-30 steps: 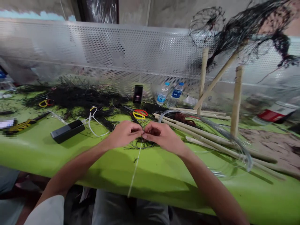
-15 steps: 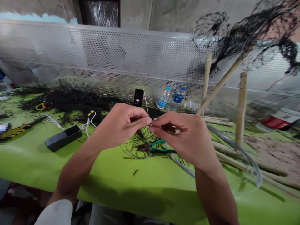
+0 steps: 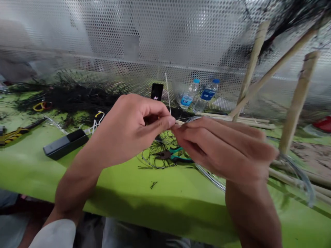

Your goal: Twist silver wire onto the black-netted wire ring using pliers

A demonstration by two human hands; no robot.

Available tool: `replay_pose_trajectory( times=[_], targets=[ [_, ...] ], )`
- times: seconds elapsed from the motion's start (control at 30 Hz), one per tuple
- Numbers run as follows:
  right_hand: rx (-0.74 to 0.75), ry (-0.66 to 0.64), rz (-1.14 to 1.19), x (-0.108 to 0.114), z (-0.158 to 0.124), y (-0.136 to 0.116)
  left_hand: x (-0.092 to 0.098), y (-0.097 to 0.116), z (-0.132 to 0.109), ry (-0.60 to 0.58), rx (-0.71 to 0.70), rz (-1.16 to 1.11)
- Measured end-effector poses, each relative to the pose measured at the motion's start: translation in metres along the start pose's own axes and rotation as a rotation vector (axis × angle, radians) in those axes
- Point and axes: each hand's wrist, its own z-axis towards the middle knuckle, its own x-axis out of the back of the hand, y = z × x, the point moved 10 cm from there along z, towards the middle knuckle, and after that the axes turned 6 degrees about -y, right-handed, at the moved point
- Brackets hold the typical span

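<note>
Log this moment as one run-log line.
left hand: pinches thin pale stick | right hand: pinches same stick, fingertips meeting | beneath: teal-handled metal pliers on black wire tangle | surface: green table

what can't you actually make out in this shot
Head view only:
The thin stick: lower end covered by the pinching fingertips of the left hand and right hand.
The pliers: nose lost in the black wire tangle, handles partly behind the right hand.
The water bottles: labels too small to read.
The yellow-handled tool: cut by the left edge, partly pixelated.
</note>
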Motion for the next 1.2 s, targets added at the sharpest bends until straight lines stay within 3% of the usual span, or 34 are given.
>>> replay_pose_trajectory(
  times=[0.1,0.17,0.23,0.4,0.47,0.8,0.97,1.2],
  targets=[
    [0.151,0.144,-0.321,0.007,-0.003,-0.014,0.0,0.0,0.003,0.009,-0.015,-0.002],
    [0.165,0.237,-0.408,0.013,-0.003,-0.018,0.002,0.0,0.004,0.027,-0.027,0.026],
    [0.084,0.225,-0.296,0.015,0.004,-0.009,0.004,0.002,0.003,0.052,-0.05,0.064],
    [-0.193,-0.124,0.322,-0.009,0.015,0.02,0.001,0.006,-0.001,0.049,-0.089,0.101],
    [-0.235,-0.183,0.46,-0.014,0.014,0.023,0.003,0.007,-0.004,0.072,-0.092,0.112],
    [-0.368,-0.062,0.903,-0.025,0.015,0.044,0.01,0.001,-0.008,0.094,-0.036,0.103],
    [-0.292,-0.008,0.994,-0.026,0.018,0.041,0.01,-0.006,-0.006,0.087,-0.002,0.041],
    [-0.178,0.05,0.949,-0.024,0.025,0.041,0.01,-0.01,-0.001,0.111,0.021,0.068]
  ],
)
